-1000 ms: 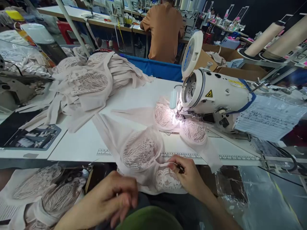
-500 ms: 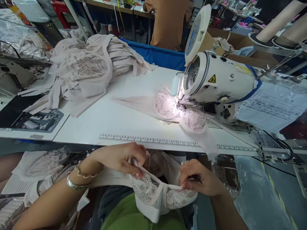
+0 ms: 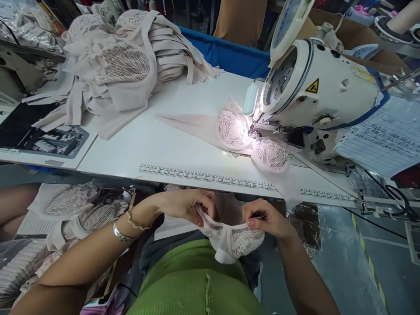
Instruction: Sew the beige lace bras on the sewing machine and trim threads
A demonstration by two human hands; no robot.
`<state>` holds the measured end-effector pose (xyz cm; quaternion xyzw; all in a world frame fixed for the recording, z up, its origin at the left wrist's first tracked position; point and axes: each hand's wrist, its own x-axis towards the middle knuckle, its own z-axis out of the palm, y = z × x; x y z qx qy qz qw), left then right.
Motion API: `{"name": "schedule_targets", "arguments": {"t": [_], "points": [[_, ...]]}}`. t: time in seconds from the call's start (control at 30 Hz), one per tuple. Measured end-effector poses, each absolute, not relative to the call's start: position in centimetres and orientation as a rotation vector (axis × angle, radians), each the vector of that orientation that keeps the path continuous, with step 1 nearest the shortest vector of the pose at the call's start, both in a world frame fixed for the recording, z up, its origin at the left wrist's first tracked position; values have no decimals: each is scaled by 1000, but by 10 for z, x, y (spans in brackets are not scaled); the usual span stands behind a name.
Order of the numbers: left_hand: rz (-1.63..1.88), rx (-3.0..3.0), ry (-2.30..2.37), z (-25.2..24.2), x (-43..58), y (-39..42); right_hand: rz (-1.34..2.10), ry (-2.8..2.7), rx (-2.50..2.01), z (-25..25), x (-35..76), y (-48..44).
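Note:
A pale lace bra (image 3: 244,240) hangs over my lap, stretched between both hands. My left hand (image 3: 193,208) pinches one side of its upper edge, fingers curled round the cloth. On the other side, my right hand (image 3: 267,218) grips the same edge between thumb and fingers. Above, on the table, another lace bra (image 3: 271,153) lies with its middle under the needle of a lit sewing machine (image 3: 323,83). Its left wing spreads flat toward the pile. The lower band of the bra in my hands is partly folded out of sight.
A stack of lace bra pieces (image 3: 124,65) covers the table's back left. Along the table's front edge runs a printed ruler (image 3: 210,177). More pieces (image 3: 70,201) lie at my lower left. Written paper (image 3: 377,135) hangs at the machine's right. Across the table stands a person (image 3: 239,22).
Both hands have drawn the held bra up toward the table edge, and the left has shifted right, nearer the other hand. The view has tilted lower. The bra under the needle looks unchanged.

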<state>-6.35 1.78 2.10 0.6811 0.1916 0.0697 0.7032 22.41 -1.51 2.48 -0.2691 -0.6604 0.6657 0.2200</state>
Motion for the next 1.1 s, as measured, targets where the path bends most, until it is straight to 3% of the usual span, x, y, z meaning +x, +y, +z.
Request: {"name": "schedule_targets", "arguments": {"t": [0.17,0.33,0.67,0.9,1.0,1.1], "points": [[257,1146,431,3,-69,13,1848,-1726,-804,17,229,-15],[575,670,500,-10,-59,-1,1951,-1312,-845,2,224,-18],[772,404,456,-4,-39,-9,1987,-1114,-785,-14,208,-22],[731,396,415,3,-24,-6,2020,-1539,-796,14,217,-3],[718,464,458,12,-13,3,1842,-2004,-702,35,211,-4],[936,845,668,31,-16,9,1646,-2059,-568,49,212,-16]]}}
